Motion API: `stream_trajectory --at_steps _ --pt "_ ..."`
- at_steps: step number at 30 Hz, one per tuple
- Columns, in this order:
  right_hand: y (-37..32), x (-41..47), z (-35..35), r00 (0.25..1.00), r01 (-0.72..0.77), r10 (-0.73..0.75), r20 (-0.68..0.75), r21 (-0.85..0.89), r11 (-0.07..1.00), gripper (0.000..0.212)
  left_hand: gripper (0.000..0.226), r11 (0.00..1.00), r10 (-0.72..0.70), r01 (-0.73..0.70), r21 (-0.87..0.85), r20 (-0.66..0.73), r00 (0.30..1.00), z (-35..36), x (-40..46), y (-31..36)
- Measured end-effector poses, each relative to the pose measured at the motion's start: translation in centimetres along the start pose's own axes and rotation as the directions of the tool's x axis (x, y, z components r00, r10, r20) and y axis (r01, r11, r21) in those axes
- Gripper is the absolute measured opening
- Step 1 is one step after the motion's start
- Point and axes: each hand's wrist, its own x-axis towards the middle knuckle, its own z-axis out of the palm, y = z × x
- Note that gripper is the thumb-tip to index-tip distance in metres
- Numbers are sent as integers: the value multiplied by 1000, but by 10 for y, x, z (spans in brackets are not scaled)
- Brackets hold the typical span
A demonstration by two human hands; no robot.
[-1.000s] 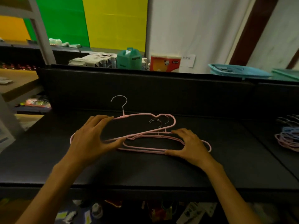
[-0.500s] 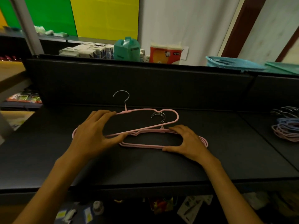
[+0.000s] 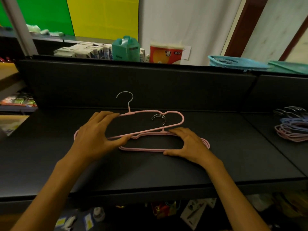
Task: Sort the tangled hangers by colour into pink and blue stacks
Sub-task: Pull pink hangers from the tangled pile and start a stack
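Note:
A pink hanger [image 3: 173,112] lies tilted on the black shelf [image 3: 166,172], with its metal hook pointing at the back panel. My left hand [image 3: 95,135] holds it across its width, fingertips on the upper bar and thumb against the lower bar. Its lower bar crosses a flat stack of pink hangers [image 3: 141,149]. My right hand [image 3: 188,144] rests on the right part of that stack, fingers straight on the top bar and thumb at the bottom bar. A tangled pile of pink and blue hangers [image 3: 295,130] lies at the far right.
A black back panel [image 3: 150,84] closes off the shelf behind the hangers. Behind it stand boxes, a teal jug [image 3: 125,49], a tissue pack [image 3: 165,53] and a blue basket [image 3: 233,61]. Small goods sit below the shelf's front edge.
Both hands keep the same hold on the hangers. Only the view has shifted slightly.

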Motion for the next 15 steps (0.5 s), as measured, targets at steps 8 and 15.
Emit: stream_trajectory --at_steps 8,15 --pt "16 -20 -38 995 -2 -12 -97 -136 991 61 82 1000 20 -18 -24 66 998 17 12 18" --pt "63 -37 -67 982 -138 97 -162 -262 955 59 78 998 44 -37 -42 175 984 45 24 42"
